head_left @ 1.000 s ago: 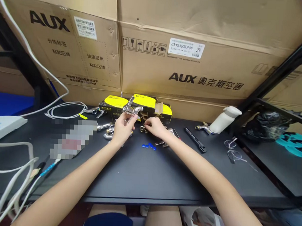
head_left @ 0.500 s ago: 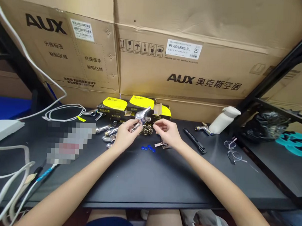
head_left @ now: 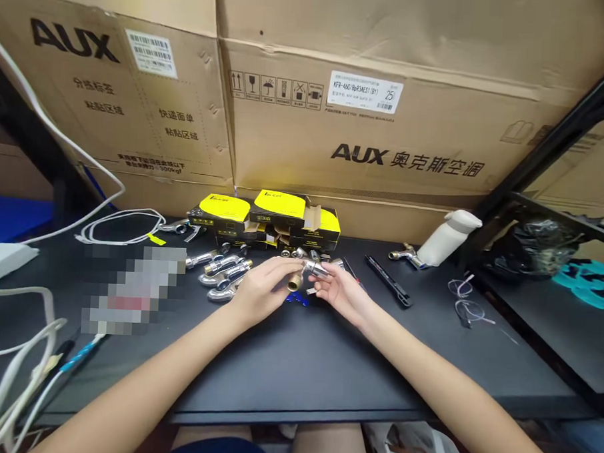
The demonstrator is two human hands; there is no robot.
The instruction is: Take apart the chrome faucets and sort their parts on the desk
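Between my two hands is a chrome faucet (head_left: 315, 270), lying over on its side. Its brass threaded end (head_left: 294, 282) points toward me. My left hand (head_left: 260, 288) is closed around the faucet's left side, with its fingers partly hidden. On the other side, the thumb and fingers of my right hand (head_left: 343, 292) grip the chrome body. Small blue caps (head_left: 297, 298) lie on the table just below the faucet, partly covered by it. Several more chrome faucets (head_left: 226, 276) rest left of my left hand. Behind the hands, small metal parts (head_left: 297, 252) are mostly hidden.
Black and yellow boxes (head_left: 277, 209) are stacked at the back of the black table (head_left: 296, 366). To the right lie a black pen-like tool (head_left: 388, 281), another faucet (head_left: 405, 254), a white bottle (head_left: 450, 238) and thin clear strips (head_left: 471, 311). White cables (head_left: 124, 225) run along the left.
The faucet has tipped from upright onto its side and come lower, its threaded end now facing me. My right hand, apart before, has closed on it.
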